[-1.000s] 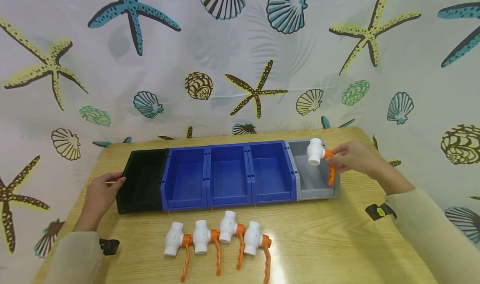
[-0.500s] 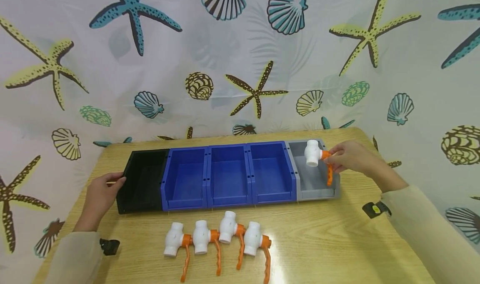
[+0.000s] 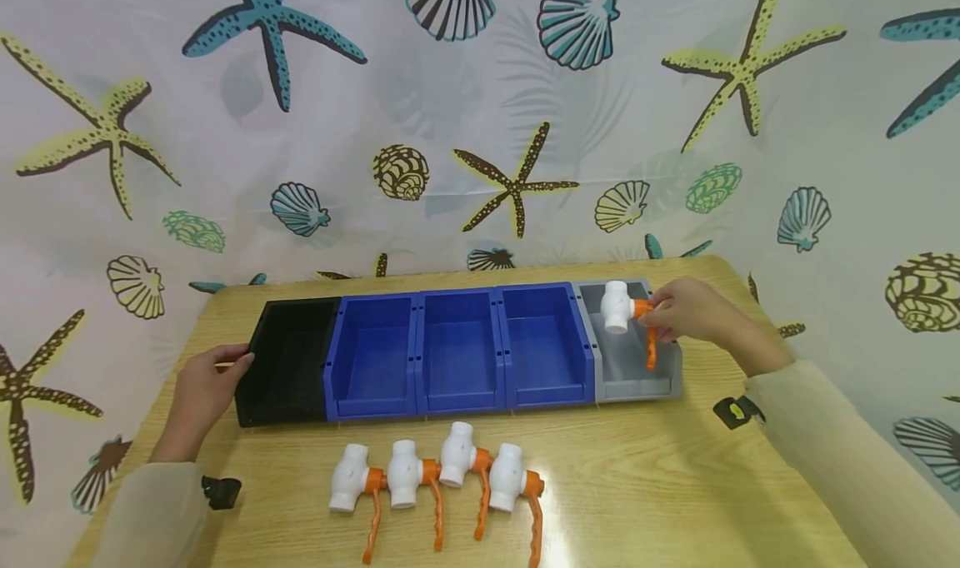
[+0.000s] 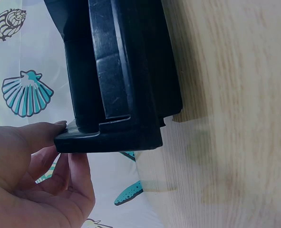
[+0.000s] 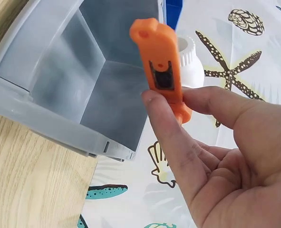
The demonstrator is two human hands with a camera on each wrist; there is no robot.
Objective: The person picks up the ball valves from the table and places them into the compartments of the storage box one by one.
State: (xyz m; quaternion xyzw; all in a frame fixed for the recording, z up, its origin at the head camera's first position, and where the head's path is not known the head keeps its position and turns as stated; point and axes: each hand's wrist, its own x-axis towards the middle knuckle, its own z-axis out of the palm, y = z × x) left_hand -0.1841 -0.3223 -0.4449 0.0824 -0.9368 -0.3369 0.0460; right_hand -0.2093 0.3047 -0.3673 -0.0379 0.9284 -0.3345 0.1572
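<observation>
My right hand pinches a white ball valve by the orange hub of its handle, over the grey bin at the row's right end. In the right wrist view the orange handle stands between thumb and fingers, and the white body lies partly behind it. At the other end, my left hand pinches the side wall of the black bin, thumb on one face and fingers on the other, as the left wrist view shows at the bin's rim.
Three blue bins stand joined between the black and grey ones. In front of them, several more white ball valves with orange handles lie side by side on the wooden table. A shell-and-starfish cloth hangs behind the table.
My right hand has shifted a little to the left with the ball valve, further over the grey bin. The left hand stays on the black bin's wall.
</observation>
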